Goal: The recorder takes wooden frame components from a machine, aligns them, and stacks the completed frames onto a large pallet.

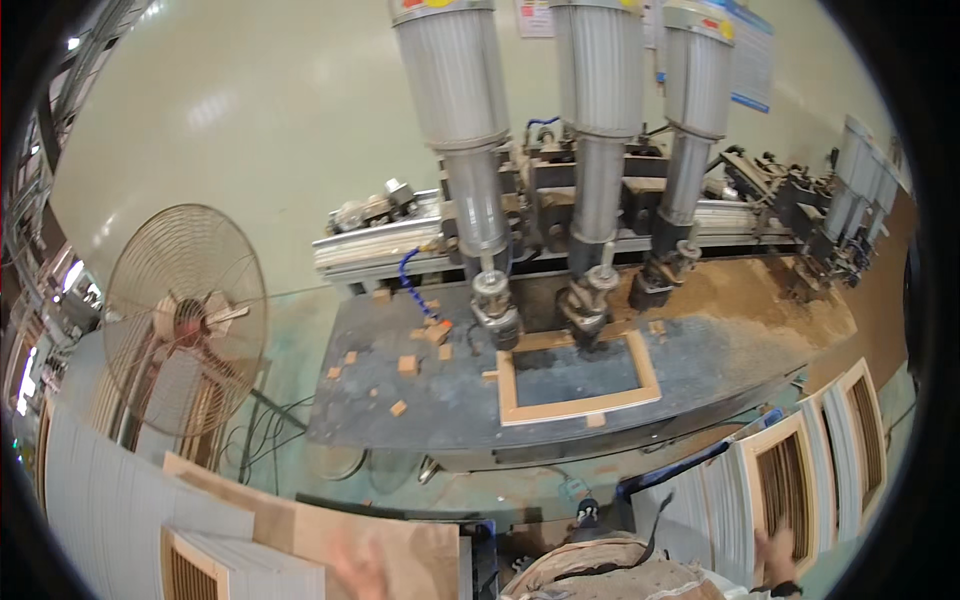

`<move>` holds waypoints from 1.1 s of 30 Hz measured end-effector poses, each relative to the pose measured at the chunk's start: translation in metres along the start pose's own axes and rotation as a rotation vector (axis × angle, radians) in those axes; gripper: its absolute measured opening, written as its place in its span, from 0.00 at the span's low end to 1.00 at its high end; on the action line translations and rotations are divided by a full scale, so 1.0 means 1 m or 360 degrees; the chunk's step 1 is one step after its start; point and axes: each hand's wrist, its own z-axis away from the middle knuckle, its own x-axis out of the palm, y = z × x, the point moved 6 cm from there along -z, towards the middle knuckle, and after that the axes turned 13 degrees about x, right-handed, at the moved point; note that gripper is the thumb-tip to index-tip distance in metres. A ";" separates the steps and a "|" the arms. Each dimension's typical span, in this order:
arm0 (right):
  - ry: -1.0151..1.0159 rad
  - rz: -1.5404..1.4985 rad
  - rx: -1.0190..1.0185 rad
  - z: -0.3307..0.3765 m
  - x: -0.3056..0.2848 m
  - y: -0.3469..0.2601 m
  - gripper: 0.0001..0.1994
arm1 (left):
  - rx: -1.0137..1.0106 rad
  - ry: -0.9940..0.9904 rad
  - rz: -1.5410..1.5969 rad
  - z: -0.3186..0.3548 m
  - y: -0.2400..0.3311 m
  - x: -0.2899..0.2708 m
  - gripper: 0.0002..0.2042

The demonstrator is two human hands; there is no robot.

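My left hand (360, 568) is at the lower edge, over a brown board (400, 535); motion smears its fingers. At the lower right, my right hand (776, 556) is at the lower part of the front wooden frame (748, 480) in a stack of standing frames. Its fingers are blurred, and whether they grip the frame does not show. On the dark workbench (440, 390) a rectangular wooden frame (508, 390) lies flat, with its far side beneath the drill-like machine heads (590, 305). Neither hand touches it.
Three tall grey cylinders (600, 80) rise above the bench. Sawdust (780, 300) covers its right end, and small wood blocks (408, 365) lie on its left. A caged floor fan (187, 320) stands left. More stacked frames (255, 565) are at lower left.
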 end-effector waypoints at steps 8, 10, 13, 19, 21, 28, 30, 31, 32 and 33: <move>0.0072 -0.0528 -0.0486 0.077 0.009 -0.047 0.31 | 0.0736 -0.1243 0.0696 -0.036 0.214 0.362 0.29; 0.0220 -0.0488 -0.0708 0.080 -0.006 -0.057 0.32 | 0.1070 -0.1503 0.0123 -0.019 0.231 0.408 0.35; -0.0153 -0.0459 -0.0786 0.107 -0.071 -0.117 0.30 | 0.0954 -0.1735 -0.0011 0.016 0.225 0.437 0.38; -0.0152 0.0082 -0.1802 0.106 -0.115 -0.269 0.22 | 0.1271 -0.1306 0.0156 0.049 0.232 0.401 0.20; -0.0008 0.0070 -0.2151 0.088 -0.081 -0.329 0.23 | 0.1413 -0.0981 0.0464 0.061 0.226 0.368 0.14; 0.0028 0.0014 -0.2360 0.042 0.063 -0.472 0.23 | 0.1239 -0.2095 0.0486 0.058 0.196 0.249 0.21; 0.0020 -0.0148 -0.2460 0.038 0.102 -0.495 0.23 | 0.1237 -0.2082 0.0527 0.043 0.181 0.199 0.21; 0.0057 -0.0293 -0.2509 0.036 0.118 -0.509 0.23 | 0.1196 -0.2066 0.0456 0.047 0.168 0.179 0.20; 0.0107 -0.0441 -0.2520 0.023 0.138 -0.515 0.24 | 0.1081 -0.2198 0.0354 0.042 0.165 0.160 0.19; 0.0154 -0.0596 -0.2526 0.011 0.153 -0.517 0.25 | 0.0957 -0.2318 0.0260 0.033 0.167 0.140 0.19</move>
